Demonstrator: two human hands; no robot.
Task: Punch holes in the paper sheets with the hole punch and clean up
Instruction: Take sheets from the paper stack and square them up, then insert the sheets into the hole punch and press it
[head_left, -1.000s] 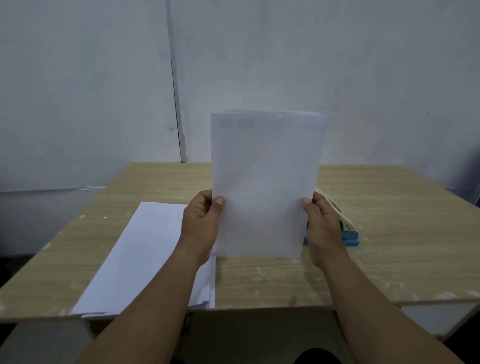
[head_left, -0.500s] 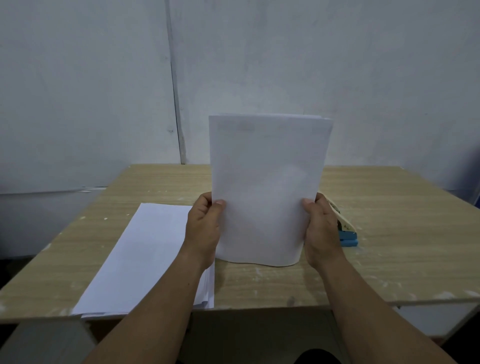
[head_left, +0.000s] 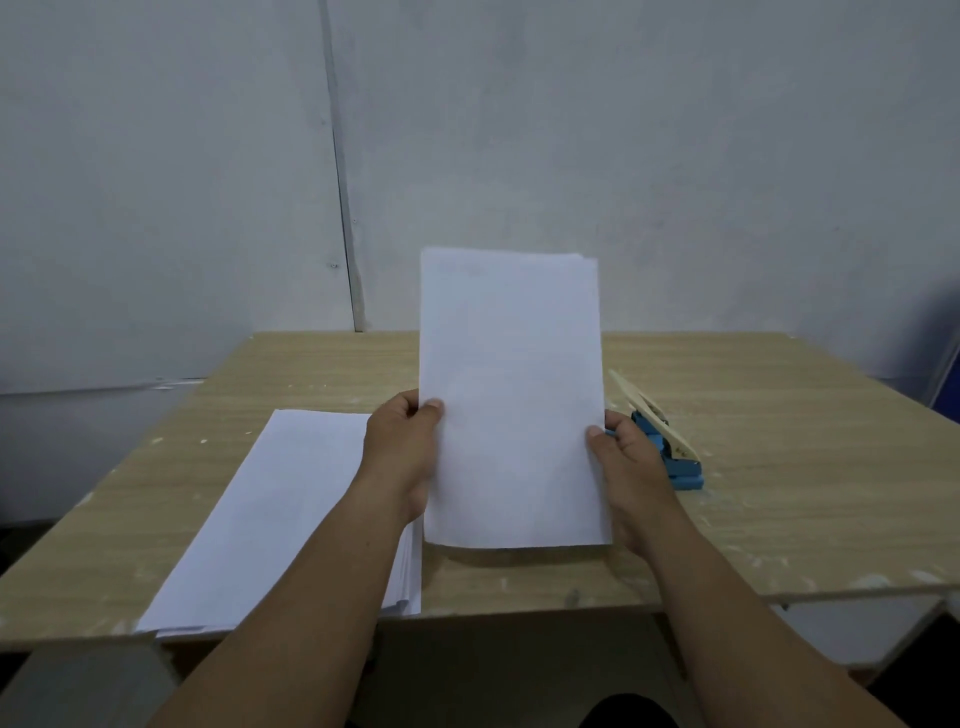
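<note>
I hold a small bundle of white paper sheets (head_left: 511, 395) upright over the middle of the wooden table (head_left: 779, 467), its bottom edge at or just above the tabletop. My left hand (head_left: 402, 452) grips the bundle's left edge and my right hand (head_left: 626, 457) grips its right edge, thumbs on the front. A larger stack of white paper (head_left: 275, 519) lies flat on the table to the left, reaching the near edge. The hole punch (head_left: 660, 431), blue with a cream lever, sits on the table just right of my right hand, partly hidden by it.
A grey wall (head_left: 623, 156) rises directly behind the table's far edge. The tabletop shows white paint flecks. Bare wood lies to the right of the hole punch and beyond the sheets.
The bundle has dropped lower and now looks narrower and squarer, its bottom edge flat instead of bowed. More of the hole punch shows beside my right hand.
</note>
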